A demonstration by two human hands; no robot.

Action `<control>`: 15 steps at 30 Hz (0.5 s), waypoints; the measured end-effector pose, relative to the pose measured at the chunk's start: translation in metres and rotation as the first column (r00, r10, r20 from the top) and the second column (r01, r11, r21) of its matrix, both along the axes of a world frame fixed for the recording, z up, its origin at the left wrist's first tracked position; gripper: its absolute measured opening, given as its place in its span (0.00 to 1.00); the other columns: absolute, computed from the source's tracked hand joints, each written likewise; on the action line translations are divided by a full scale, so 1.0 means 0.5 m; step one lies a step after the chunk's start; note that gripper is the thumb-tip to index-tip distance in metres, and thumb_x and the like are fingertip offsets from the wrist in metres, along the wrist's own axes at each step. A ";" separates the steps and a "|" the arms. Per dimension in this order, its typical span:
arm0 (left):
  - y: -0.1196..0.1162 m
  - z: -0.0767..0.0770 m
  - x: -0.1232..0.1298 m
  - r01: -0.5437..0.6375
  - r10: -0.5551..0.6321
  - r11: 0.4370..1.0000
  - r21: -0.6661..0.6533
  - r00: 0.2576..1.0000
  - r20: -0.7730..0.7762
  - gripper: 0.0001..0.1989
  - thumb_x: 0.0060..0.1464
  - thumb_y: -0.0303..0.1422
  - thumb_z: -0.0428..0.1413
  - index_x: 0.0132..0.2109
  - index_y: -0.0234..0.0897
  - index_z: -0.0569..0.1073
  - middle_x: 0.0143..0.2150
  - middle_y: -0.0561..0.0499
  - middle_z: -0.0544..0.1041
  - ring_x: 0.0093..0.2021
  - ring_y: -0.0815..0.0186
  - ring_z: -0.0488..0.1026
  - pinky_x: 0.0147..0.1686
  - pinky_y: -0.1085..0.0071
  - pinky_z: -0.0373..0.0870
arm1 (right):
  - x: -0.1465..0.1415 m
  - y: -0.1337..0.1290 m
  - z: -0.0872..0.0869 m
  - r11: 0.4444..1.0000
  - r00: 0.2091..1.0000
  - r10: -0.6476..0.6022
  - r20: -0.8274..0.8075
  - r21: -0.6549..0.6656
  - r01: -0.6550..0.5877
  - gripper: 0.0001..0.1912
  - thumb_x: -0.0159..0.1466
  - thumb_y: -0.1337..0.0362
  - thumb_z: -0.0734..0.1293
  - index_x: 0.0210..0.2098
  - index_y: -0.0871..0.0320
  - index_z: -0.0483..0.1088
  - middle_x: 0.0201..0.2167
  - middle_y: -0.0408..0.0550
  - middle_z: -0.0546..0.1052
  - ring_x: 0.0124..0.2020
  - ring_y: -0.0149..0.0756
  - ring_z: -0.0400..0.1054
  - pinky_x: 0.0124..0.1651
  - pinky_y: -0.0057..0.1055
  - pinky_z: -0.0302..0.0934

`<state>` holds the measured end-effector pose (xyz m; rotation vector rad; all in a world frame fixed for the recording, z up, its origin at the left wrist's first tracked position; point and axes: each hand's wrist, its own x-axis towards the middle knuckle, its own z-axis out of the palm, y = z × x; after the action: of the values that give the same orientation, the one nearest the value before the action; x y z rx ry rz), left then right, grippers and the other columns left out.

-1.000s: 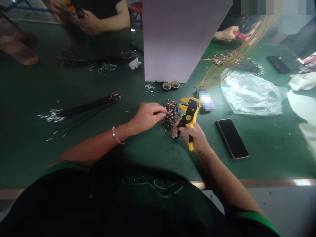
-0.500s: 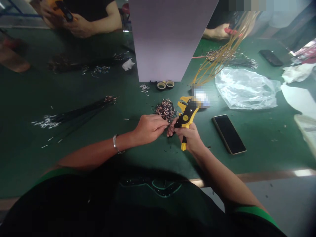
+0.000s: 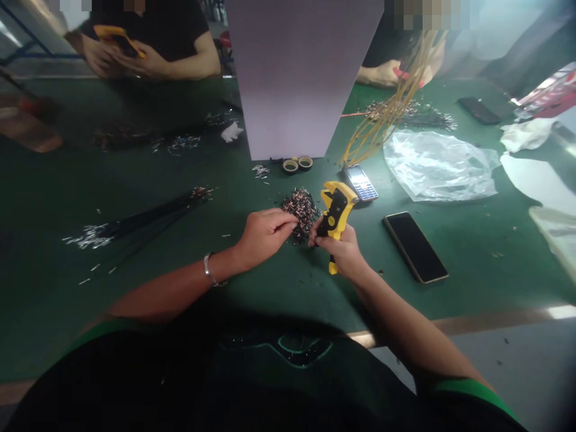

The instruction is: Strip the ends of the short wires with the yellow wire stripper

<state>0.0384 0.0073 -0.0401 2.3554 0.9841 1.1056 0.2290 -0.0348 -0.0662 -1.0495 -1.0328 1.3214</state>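
A heap of short cut wires with copper-coloured ends (image 3: 301,214) lies on the green bench mat (image 3: 180,300). My left hand (image 3: 264,235) rests at the heap's left edge with its fingers drawn together. Whether they pinch a wire is too small to tell. My right hand (image 3: 341,252) grips the handle of a yellow and black automatic wire stripper (image 3: 335,210), with its jaws pointing up and away from me. The right fingertips touch the heap's right edge.
A bundle of dark wires (image 3: 148,219) lies to the left. Ahead stand a white panel (image 3: 297,72) and tape rolls (image 3: 297,164). To the right lie a keypad phone (image 3: 360,183), a smartphone (image 3: 415,247) and a plastic bag (image 3: 438,168). A co-worker's hands (image 3: 117,57) hold a yellow tool.
My left hand has drawn back left from the stripper to the heap's edge. The stripper stands a little more upright. The whole view has shifted slightly.
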 end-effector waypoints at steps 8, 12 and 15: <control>0.012 0.017 -0.007 -0.203 0.228 0.951 -0.232 0.970 0.084 0.07 0.55 0.29 0.57 0.34 0.38 0.81 0.26 0.53 0.80 0.27 0.70 0.74 0.30 0.72 0.69 | 0.004 0.003 0.004 0.999 0.997 0.042 0.072 -0.011 -0.041 0.14 0.48 0.69 0.71 0.36 0.56 0.72 0.31 0.43 0.76 0.31 0.35 0.70 0.40 0.37 0.67; 0.021 0.016 -0.011 -0.266 0.316 0.921 -0.286 0.937 0.148 0.07 0.54 0.31 0.57 0.33 0.37 0.80 0.25 0.52 0.79 0.26 0.70 0.72 0.26 0.73 0.68 | 0.013 0.003 -0.010 0.992 0.990 0.124 0.073 -0.022 -0.123 0.22 0.47 0.67 0.74 0.42 0.56 0.73 0.36 0.45 0.77 0.37 0.39 0.72 0.47 0.41 0.68; 0.027 0.018 -0.014 -0.296 0.346 0.916 -0.270 0.925 0.156 0.07 0.53 0.31 0.57 0.31 0.37 0.79 0.25 0.52 0.79 0.26 0.70 0.72 0.27 0.73 0.67 | 0.017 0.004 -0.017 0.990 0.984 0.138 0.114 -0.006 -0.138 0.24 0.47 0.65 0.75 0.44 0.55 0.73 0.38 0.46 0.78 0.39 0.40 0.72 0.49 0.42 0.67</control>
<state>0.0313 0.0207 -0.0309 1.8890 1.3797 1.2327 0.2376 -0.0328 -0.0745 -1.0779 -1.2107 1.3838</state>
